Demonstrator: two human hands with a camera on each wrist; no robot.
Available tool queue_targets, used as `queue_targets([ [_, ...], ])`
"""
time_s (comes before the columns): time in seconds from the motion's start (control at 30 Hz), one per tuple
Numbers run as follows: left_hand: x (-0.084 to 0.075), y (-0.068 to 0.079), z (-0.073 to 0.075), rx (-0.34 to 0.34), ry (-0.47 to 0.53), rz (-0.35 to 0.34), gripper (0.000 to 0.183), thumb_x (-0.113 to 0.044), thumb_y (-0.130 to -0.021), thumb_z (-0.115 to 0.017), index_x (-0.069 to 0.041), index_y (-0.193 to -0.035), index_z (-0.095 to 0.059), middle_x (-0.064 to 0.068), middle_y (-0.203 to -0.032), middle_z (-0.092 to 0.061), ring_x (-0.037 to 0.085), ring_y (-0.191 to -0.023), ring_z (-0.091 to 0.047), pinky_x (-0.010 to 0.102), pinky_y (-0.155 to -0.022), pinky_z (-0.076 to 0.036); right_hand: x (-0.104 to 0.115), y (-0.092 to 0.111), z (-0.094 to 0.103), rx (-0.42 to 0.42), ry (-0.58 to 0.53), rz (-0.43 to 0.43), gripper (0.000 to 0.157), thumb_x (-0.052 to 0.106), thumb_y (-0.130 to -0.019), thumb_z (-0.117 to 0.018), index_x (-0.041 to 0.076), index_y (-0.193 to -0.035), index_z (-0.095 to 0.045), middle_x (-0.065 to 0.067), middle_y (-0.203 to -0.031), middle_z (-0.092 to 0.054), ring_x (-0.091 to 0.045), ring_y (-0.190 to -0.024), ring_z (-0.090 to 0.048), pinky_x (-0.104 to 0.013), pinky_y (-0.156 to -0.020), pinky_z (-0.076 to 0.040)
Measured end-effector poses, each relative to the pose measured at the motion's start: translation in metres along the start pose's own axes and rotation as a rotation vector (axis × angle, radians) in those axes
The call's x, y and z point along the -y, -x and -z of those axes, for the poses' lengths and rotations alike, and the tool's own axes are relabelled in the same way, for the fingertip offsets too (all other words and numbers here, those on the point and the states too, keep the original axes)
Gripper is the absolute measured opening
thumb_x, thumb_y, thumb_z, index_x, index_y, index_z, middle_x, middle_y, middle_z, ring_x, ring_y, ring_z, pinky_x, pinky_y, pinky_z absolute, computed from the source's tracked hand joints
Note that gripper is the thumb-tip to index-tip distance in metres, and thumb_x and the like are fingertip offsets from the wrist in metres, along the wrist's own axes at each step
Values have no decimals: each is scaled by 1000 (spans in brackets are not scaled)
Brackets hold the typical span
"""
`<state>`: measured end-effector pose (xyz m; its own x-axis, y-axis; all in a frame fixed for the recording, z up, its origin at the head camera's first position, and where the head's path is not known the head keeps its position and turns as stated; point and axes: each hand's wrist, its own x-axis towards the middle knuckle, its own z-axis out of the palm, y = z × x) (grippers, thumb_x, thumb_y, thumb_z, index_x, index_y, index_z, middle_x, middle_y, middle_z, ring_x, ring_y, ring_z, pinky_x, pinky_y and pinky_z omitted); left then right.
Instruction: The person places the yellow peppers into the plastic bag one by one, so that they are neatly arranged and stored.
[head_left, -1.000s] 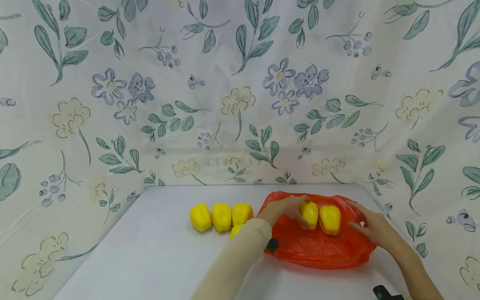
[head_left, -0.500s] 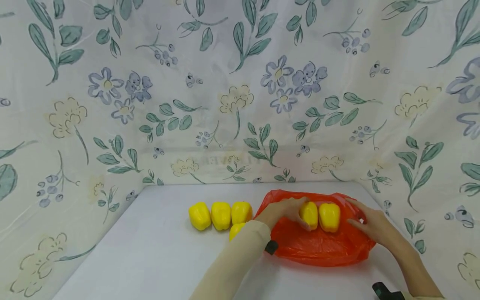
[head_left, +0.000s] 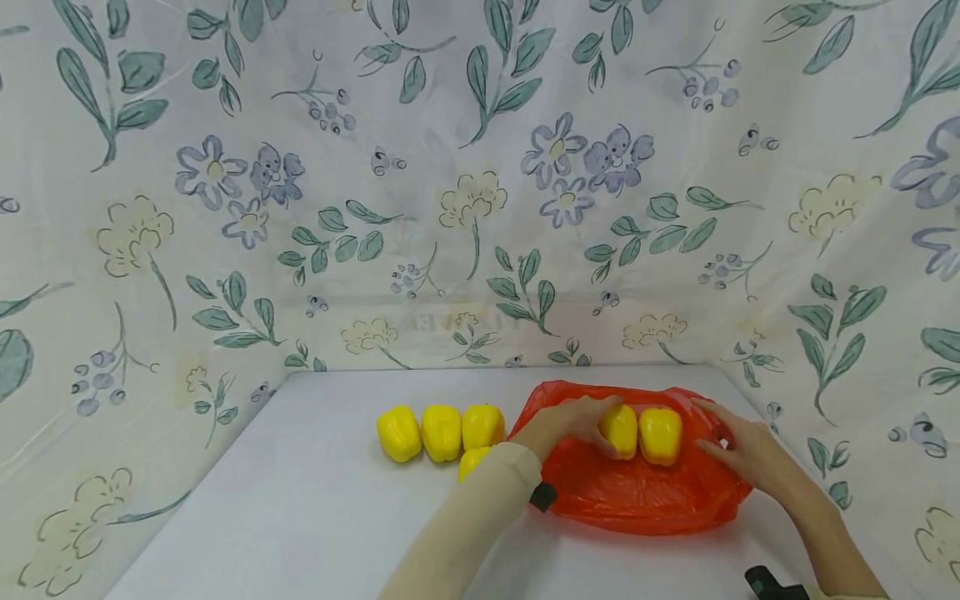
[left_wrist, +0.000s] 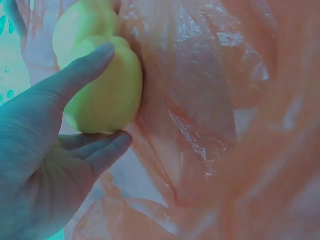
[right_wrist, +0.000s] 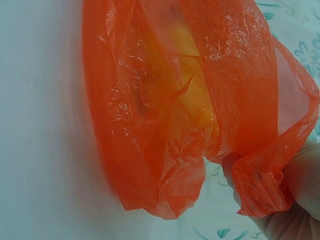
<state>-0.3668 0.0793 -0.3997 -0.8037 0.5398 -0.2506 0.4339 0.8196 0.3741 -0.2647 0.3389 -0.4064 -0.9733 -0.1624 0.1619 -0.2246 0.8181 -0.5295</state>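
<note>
My left hand [head_left: 573,419] holds a yellow bell pepper [head_left: 621,435] between thumb and fingers, over the red plastic bag [head_left: 637,500]. Against that pepper's right side stands a second yellow bell pepper [head_left: 661,437], also within the bag. The left wrist view shows the thumb laid across the held pepper [left_wrist: 110,95], with fingers beneath it. At the bag's right edge, my right hand [head_left: 753,454] grips the plastic. Seen from the right wrist, its fingers pinch a bunched bag handle [right_wrist: 262,187], and yellow shows through the film.
Left of the bag, several yellow bell peppers [head_left: 442,433] sit on the white table [head_left: 300,517]; one nearer me is partly hidden by my left sleeve [head_left: 465,517]. A flowered curtain [head_left: 480,250] encloses the back and sides.
</note>
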Motion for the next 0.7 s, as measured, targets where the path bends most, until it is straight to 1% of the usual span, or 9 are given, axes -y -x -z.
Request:
queue_targets([
  [0.1, 0, 1, 0, 7, -9, 3, 91, -55, -77, -75, -54, -149, -19, -8, -156, -36, 24, -142, -35, 51, -115, -36, 1, 0, 0, 0, 2, 4, 71, 22, -90, -70, 8, -149, -34, -19, -99, -65, -13, -57, -58, -21, -51, -54],
  [0.2, 0, 6, 2, 15, -27, -19, 91, -57, -79, -72, -54, -150, -15, -9, -157, -36, 23, -143, -34, 51, -115, -35, 2, 0, 1, -3, 6, 5, 70, 22, -90, -71, 8, -149, -35, -18, -100, -65, -13, -57, -58, -21, -51, -54],
  [0.3, 1, 19, 10, 24, -63, -41, 87, -61, -80, -69, -56, -149, -16, -12, -156, -37, 21, -145, -33, 53, -115, -36, 3, 0, 0, -10, 13, 14, 70, 21, -89, -71, 7, -148, -36, -15, -96, -65, -13, -58, -57, -21, -50, -53],
  [0.4, 1, 40, 27, 29, -145, -88, 79, -62, -82, -67, -52, -149, -26, -13, -152, -43, 18, -141, -37, 51, -111, -40, 4, -1, 0, -23, 20, 19, 68, 20, -89, -71, 7, -147, -38, -11, -92, -65, -13, -59, -56, -20, -50, -53],
  [0.43, 1, 47, 33, 26, -176, -115, 76, -61, -83, -66, -49, -149, -30, -13, -151, -44, 17, -139, -39, 49, -111, -41, 4, -1, 0, -23, 21, 19, 68, 19, -89, -71, 7, -146, -38, -11, -91, -64, -13, -58, -56, -20, -50, -53],
  [0.53, 5, 70, 51, -1, -222, -241, 68, -55, -87, -66, -37, -148, -40, -11, -146, -51, 14, -130, -48, 40, -107, -46, 3, -1, -1, -28, 29, 26, 67, 19, -89, -71, 7, -146, -39, -12, -94, -66, -12, -59, -56, -19, -51, -53],
  [0.63, 18, 94, 64, -48, -190, -348, 64, -51, -89, -65, -32, -147, -43, -12, -143, -54, 12, -126, -53, 32, -104, -49, 2, -1, -2, -21, 30, 21, 67, 20, -89, -71, 7, -146, -38, -14, -97, -67, -12, -60, -57, -20, -51, -53],
  [0.67, 24, 102, 67, -66, -171, -376, 63, -50, -90, -65, -30, -146, -44, -10, -141, -55, 12, -124, -55, 31, -102, -50, 1, 0, -2, -22, 31, 20, 67, 20, -89, -71, 7, -146, -38, -14, -98, -67, -12, -60, -57, -20, -52, -54],
  [0.7, 32, 111, 69, -82, -149, -387, 62, -50, -90, -65, -30, -145, -45, -11, -141, -55, 12, -124, -55, 30, -100, -51, 1, 0, -2, -23, 29, 17, 67, 20, -89, -71, 7, -146, -38, -15, -98, -67, -12, -60, -57, -20, -52, -54],
])
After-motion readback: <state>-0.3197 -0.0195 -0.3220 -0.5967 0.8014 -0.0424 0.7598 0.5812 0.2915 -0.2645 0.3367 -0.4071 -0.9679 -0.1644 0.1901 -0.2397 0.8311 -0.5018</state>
